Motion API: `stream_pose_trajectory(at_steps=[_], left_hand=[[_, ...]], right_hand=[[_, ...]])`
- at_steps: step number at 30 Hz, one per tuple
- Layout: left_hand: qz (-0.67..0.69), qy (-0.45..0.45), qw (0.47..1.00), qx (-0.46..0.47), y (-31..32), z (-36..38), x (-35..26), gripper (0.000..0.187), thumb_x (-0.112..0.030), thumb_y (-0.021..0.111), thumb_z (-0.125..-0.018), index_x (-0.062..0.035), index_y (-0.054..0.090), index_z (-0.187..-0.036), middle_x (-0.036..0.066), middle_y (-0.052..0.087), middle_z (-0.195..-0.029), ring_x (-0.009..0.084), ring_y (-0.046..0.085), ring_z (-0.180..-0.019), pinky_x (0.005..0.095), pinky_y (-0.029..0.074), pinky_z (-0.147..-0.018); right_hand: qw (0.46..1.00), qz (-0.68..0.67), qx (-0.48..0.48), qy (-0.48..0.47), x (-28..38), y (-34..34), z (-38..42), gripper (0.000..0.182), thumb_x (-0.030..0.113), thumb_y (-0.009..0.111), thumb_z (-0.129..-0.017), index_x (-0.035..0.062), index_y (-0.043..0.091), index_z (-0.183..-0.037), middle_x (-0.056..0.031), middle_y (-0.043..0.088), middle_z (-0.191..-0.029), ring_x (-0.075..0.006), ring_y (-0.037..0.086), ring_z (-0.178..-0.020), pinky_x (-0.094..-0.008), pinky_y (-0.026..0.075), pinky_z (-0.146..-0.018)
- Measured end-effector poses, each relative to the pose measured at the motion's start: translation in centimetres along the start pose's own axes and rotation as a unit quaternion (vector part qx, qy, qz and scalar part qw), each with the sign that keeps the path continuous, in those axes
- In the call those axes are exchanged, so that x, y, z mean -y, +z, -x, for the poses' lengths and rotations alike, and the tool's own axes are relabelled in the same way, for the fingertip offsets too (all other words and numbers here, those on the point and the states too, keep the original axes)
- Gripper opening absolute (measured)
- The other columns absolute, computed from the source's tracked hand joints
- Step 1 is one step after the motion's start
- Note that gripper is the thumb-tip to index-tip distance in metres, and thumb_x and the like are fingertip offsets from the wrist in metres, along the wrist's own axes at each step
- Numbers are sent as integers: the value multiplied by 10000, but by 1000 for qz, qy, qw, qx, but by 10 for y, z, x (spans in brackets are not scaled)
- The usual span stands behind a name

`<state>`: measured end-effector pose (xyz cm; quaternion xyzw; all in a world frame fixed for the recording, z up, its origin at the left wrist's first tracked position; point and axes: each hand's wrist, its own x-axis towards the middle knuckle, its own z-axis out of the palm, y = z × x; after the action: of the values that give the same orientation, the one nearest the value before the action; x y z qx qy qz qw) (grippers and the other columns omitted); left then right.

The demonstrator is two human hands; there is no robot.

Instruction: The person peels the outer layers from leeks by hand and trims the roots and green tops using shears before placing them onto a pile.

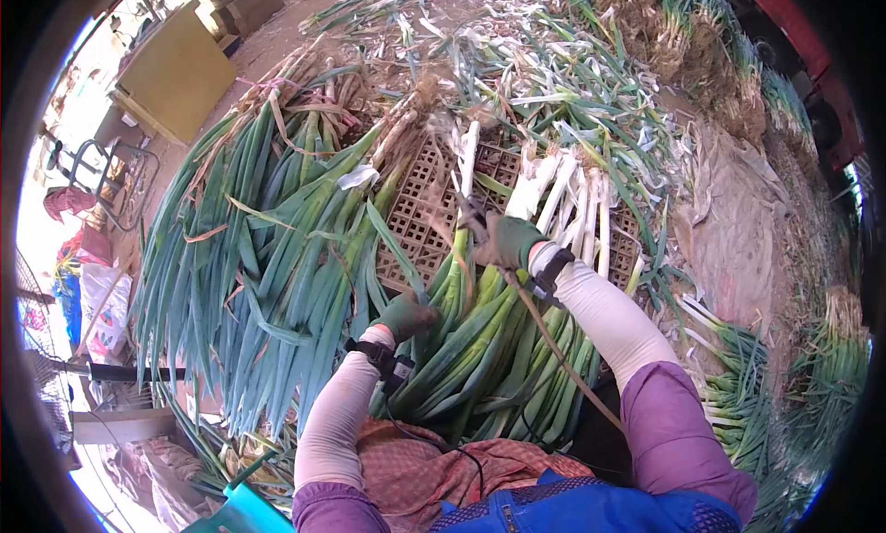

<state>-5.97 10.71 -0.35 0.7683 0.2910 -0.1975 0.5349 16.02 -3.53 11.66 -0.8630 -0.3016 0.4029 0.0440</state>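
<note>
Leeks (480, 348) lie bundled just below both gloved hands, over a plastic crate (425, 205). Right hand (506, 242) grips one stalk with a dry strip; left hand (406, 316) presses closed on the leaves. Trimming seems underway; stripping next needs a steady pull.

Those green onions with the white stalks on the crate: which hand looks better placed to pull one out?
Probably the right hand: it already rests on the white stalks atop the crate. The left hand sits lower, among the green leaves.
</note>
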Motion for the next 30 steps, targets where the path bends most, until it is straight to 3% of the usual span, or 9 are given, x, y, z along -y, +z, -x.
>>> stream_pose_trajectory(at_steps=[3, 6, 10, 13, 16, 19, 21, 25, 30], left_hand=[[-101, 12, 995, 1, -11, 7, -1, 486, -323, 713, -756, 28, 658, -1087, 223, 697, -1053, 329, 678, -1001, 400, 518, -863], [-197, -42, 973, -112, -51, 20, -27, 553, -405, 750, -789, -27, 636, -1177, 155, 704, -980, 319, 677, -897, 418, 516, -835], [-422, 20, 760, -494, -118, 14, -30, 840, -467, 794, -731, -73, 459, -1392, 143, 542, -1260, 320, 504, -1225, 449, 450, -979], [-450, -23, 687, -570, -148, -17, 10, 862, -426, 789, -706, -93, 403, -1400, 115, 485, -1286, 315, 499, -1194, 472, 432, -986], [-409, -187, 778, -438, -155, -16, -6, 885, -413, 789, -710, -76, 376, -1417, 138, 483, -1315, 325, 493, -1225, 448, 441, -1001], [-330, -171, 838, -399, -167, -11, -13, 654, -388, 758, -745, -88, 538, -1283, 164, 589, -1259, 347, 575, -1177, 439, 501, -936], [-309, -132, 839, -428, -167, 0, -25, 414, -338, 723, -770, -91, 652, -1094, 158, 666, -1119, 342, 644, -1057, 460, 518, -901], [-298, -21, 840, -454, -155, 25, -38, 399, -312, 726, -742, -81, 693, -1066, 183, 669, -1080, 359, 643, -1015, 451, 513, -866], [-181, 123, 893, -393, -105, 91, -52, 306, -310, 727, -726, -40, 685, -862, 228, 630, -957, 414, 620, -871, 476, 504, -765]], right_hand=[[999, 19, -32, -22, -7, 20, 1, 705, 403, 702, -799, -92, 486, -1253, -198, 706, -890, -316, 715, -828, -388, 548, -823], [999, 21, -49, -8, -13, 25, 23, 737, 399, 694, -803, -89, 441, -1295, -196, 713, -929, -328, 714, -874, -387, 530, -879], [998, -22, -46, 39, -17, 31, 44, 726, 437, 697, -788, -61, 473, -1267, -214, 705, -953, -332, 701, -937, -398, 535, -857], [994, -112, -2, 16, -11, 35, 74, 724, 422, 697, -786, -56, 464, -1277, -236, 692, -910, -336, 704, -872, -406, 548, -799], [995, -22, -97, -30, -31, 69, 56, 744, 405, 696, -791, -67, 436, -1305, -231, 693, -877, -346, 703, -859, -409, 551, -788], [996, -9, -83, -21, -27, 65, 56, 820, 395, 705, -792, -119, 372, -1337, -240, 691, -853, -349, 705, -849, -409, 556, -766], [997, -16, -75, -15, -22, 62, 56, 834, 372, 703, -805, -144, 334, -1348, -234, 692, -832, -337, 711, -806, -401, 565, -732], [997, -41, -65, -22, -24, 60, 61, 779, 339, 690, -832, -139, 340, -1338, -219, 690, -799, -318, 714, -740, -395, 571, -684], [992, -20, -114, -52, -37, 72, 53, 807, 383, 707, -808, -102, 357, -1350, -278, 679, -957, -363, 695, -912, -431, 546, -814]])
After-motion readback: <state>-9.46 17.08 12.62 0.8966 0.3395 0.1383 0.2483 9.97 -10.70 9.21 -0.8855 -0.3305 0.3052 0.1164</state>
